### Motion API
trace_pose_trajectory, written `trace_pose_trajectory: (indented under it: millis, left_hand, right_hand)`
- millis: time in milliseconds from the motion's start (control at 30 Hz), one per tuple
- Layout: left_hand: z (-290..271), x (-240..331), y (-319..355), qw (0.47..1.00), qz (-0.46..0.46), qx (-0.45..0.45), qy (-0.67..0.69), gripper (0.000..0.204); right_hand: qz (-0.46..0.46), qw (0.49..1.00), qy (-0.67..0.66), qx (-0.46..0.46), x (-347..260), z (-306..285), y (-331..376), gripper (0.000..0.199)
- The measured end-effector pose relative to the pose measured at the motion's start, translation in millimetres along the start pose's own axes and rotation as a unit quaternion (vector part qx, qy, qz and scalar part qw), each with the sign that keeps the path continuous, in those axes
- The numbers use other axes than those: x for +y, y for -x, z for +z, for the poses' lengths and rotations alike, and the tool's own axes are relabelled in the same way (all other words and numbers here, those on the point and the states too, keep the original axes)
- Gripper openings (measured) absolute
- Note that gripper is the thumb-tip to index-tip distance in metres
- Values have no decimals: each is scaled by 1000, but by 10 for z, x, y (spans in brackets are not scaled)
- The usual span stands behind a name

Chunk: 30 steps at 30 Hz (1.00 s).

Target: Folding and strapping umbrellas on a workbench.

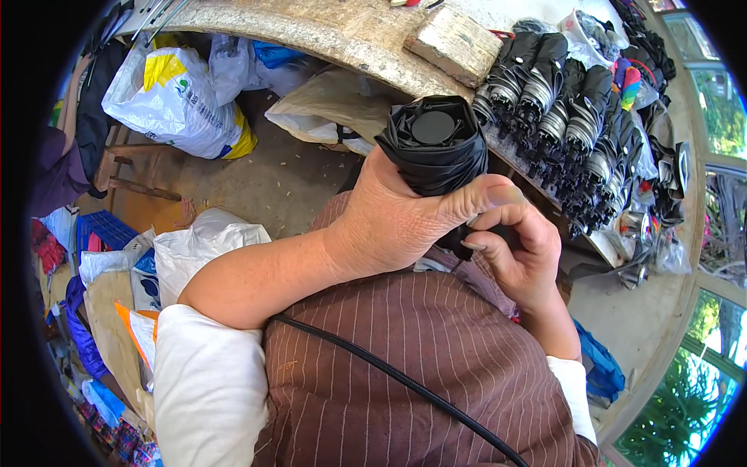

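- At the centre of the head view, the left hand [389, 222] wraps tightly around a folded black umbrella [433, 144], held upright with its round end cap facing the camera
- Just beside it, the right hand [520, 253] is curled in, fingertips [475, 245] pinching the umbrella's lower part under the left thumb
- Beyond the hands, a worn workbench [327, 31] carries a wooden block [454, 43] and a long row of folded black umbrellas [560, 117] lying side by side
- On the floor to the left, a white and yellow woven sack [171, 97] stands bulging, contents hidden
- Lower left, a white plastic bag [198, 249] sits knotted and full; I cannot tell what it holds
- A blue plastic crate [105, 229] lies near it, mostly covered
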<state>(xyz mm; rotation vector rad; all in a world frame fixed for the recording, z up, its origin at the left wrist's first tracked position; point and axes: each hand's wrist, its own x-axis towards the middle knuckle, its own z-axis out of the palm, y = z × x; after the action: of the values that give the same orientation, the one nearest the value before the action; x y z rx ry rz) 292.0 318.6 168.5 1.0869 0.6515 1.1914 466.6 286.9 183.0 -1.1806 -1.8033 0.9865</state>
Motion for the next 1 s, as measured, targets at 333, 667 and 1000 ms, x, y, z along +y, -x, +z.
trace_pose_trajectory:
  millis: [333,667,1000]
  left_hand:
    - [38,49,4,1000,-15,11,8,42]
    - [-25,-47,7,997,33,-62,-30,42]
    - [13,-10,60,1000,-10,-10,-5,42]
  right_hand:
    - [94,986,-133,42,-28,29,32,17]
    - [-107,978,22,-177,38,-301,-269,12]
    - [-91,994,-9,-67,77,-77,-87,12]
